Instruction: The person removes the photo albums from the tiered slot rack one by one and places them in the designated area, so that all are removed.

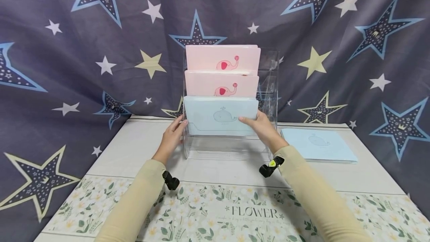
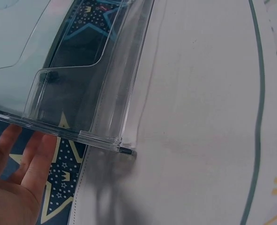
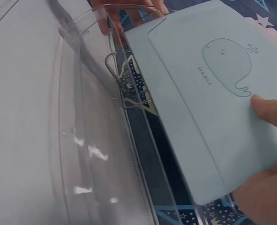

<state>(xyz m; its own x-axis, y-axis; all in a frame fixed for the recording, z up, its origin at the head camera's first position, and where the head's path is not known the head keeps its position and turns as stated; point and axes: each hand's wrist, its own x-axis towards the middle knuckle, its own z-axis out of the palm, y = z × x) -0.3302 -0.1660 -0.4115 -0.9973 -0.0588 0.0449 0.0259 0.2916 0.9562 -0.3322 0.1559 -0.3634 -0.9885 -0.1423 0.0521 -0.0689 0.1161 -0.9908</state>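
Observation:
A clear acrylic tiered rack (image 1: 273,85) stands upright on the table. A light blue whale booklet (image 1: 205,113) sits in a lower tier, its drawing facing me. My right hand (image 1: 265,128) pinches the booklet's right edge, thumb on the front beside the whale's tail and fingers behind. On the rack's left side rests my left hand (image 1: 173,135); in the left wrist view its fingers (image 2: 33,159) reach the clear side panel from outside. Two tiers above hold pink elephant booklets, an upper one (image 1: 205,57) and a lower one (image 1: 201,83).
To the right of the rack lies a stack of light blue whale booklets (image 1: 302,145). The bottom tier (image 1: 221,145) shows bare clear plastic. A white table (image 1: 134,137) carries a floral mat (image 1: 201,197) along its front. Behind hangs a dark star-patterned cloth (image 1: 127,40).

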